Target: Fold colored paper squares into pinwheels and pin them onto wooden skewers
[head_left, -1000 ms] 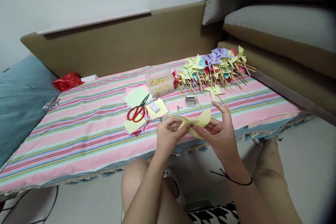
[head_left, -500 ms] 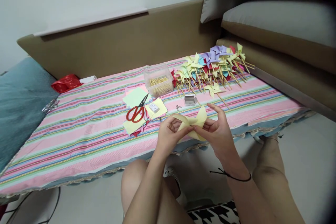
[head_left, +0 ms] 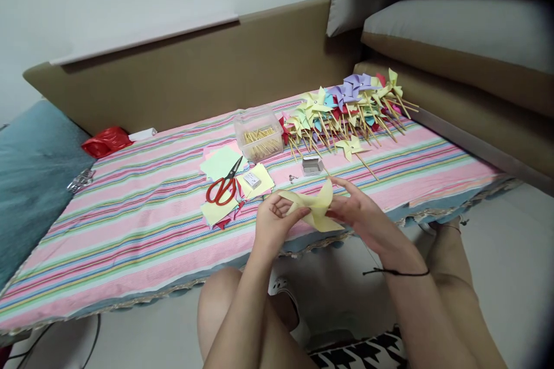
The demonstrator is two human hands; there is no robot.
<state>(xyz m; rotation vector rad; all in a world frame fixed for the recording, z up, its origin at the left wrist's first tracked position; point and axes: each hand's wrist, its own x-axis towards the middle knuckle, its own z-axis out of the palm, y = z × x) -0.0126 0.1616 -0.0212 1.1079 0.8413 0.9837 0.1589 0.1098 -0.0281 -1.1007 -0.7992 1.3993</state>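
Pale yellow paper with its corners folded in, a pinwheel head point(head_left: 318, 207), is held up just over the bed's front edge. My left hand point(head_left: 277, 216) pinches it near the middle, thumb in front and fingers behind. My right hand point(head_left: 357, 210) is at its right side, fingertips closed at the paper's edge and partly hidden behind it; the index finger points forward. Beyond the hands are a small open grey box point(head_left: 312, 166) and several tiny metal pins point(head_left: 293, 179). A finished yellow pinwheel point(head_left: 352, 148) on a stick lies behind the box.
Red-handled scissors point(head_left: 222, 189) and a small white box point(head_left: 251, 179) rest on coloured paper squares point(head_left: 223, 162). Behind is a clear tub point(head_left: 259, 147) of short sticks. Many pinwheels point(head_left: 346, 104) pile up at the right rear. A red plastic bag point(head_left: 107, 143) lies far left.
My right thumb has left the middle of the yellow paper, and the right hand has shifted to its right side and turned. My left hand keeps its pinch. The view has tilted slightly.
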